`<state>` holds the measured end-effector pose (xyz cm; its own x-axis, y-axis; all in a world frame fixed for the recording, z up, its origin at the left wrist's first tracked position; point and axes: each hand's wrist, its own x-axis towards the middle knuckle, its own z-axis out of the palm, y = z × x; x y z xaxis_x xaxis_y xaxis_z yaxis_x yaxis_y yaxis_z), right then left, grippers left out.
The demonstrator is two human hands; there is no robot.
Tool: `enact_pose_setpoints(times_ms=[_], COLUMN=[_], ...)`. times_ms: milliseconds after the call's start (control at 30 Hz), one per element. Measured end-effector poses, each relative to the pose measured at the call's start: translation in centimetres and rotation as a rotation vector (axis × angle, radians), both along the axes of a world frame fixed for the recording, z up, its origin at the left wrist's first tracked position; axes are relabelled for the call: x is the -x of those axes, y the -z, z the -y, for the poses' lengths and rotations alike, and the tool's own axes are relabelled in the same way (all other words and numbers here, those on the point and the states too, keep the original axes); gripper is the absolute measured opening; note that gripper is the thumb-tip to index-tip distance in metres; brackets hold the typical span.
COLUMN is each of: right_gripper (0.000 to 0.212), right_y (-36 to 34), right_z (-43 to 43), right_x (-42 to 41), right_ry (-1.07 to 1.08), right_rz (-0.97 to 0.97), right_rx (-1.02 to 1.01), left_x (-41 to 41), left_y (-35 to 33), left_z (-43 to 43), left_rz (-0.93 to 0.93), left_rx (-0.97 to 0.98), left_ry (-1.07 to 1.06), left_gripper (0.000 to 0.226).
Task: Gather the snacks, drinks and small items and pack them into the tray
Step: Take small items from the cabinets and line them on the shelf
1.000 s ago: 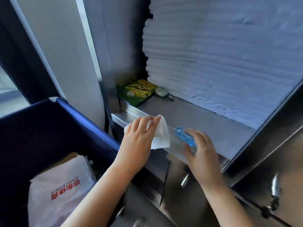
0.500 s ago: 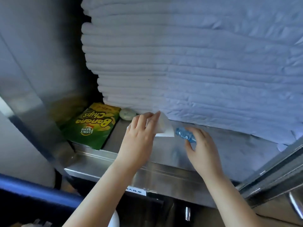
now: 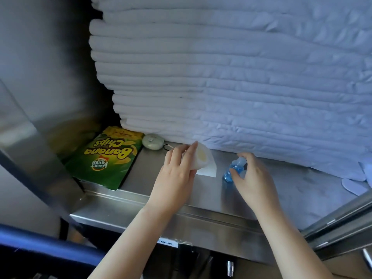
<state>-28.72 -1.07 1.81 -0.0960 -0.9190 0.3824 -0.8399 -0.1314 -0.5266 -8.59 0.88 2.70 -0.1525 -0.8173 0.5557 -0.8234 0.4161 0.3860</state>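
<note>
On a steel shelf (image 3: 181, 200) my left hand (image 3: 177, 178) holds a small white packet (image 3: 204, 161) with a pale yellow patch, its lower corner touching the shelf. My right hand (image 3: 251, 178) grips a small blue transparent bottle (image 3: 233, 168) that stands upright on the shelf just right of the packet. A green and yellow bag of banana chips (image 3: 106, 158) lies flat at the shelf's left end. Beside the bag sits a pale round item with a metal clip (image 3: 153, 142), against the linen stack. No tray is in view.
A tall stack of folded white linen (image 3: 231, 77) fills the back of the shelf. A steel wall (image 3: 44, 97) closes the left side. A dark blue rim (image 3: 40, 244) runs along the lower left. Steel rails (image 3: 342, 222) slope at the right.
Both hands have moved forward from the shelf's front lip onto the shelf. The blue bottle went from lying tilted in my right hand to standing upright on the steel.
</note>
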Motion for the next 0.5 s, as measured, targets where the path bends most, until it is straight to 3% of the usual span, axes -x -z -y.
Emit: enact_pose_setpoints(times_ms=[333,433,500], right_gripper=[0.025,0.042,0.053], right_y=[0.1,-0.1,-0.8], right_z=[-0.1,-0.3,-0.6], right_x=[-0.7,-1.1,-1.9], right_ry=[-0.063,-0.031,-0.069], right_rz=[-0.032,-0.018,0.025], right_rx=[-0.033,-0.035,0.141], left_x=[-0.1,-0.3,-0.5], left_y=[0.3,0.4,0.5], left_z=[0.0,0.1,0.0], left_rz=[-0.041,-0.046,-0.053], left_rx=[0.013,0.018,0.024], left_ry=[-0.01,-0.017,-0.022], left_gripper=[0.063,0.063,0.063])
